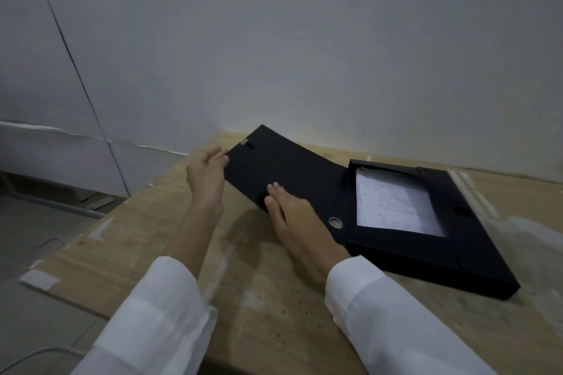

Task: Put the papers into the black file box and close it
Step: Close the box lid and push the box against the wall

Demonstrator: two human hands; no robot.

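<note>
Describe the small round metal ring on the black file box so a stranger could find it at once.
Start at the worn wooden table against the white wall, where a black plastic file box lies open with white printed papers inside. Follow its near-left corner, beside the right hand. There sits the silver metal ring, the only round shiny thing on the box's black surface.

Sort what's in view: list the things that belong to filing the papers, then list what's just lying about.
Part of the job:
black file box, open on the table
lid, lifted
papers, already inside the box
left hand, gripping the lid's far edge
right hand, flat on the lid

Lying about:
tape strips on the table
cable on the floor
</note>
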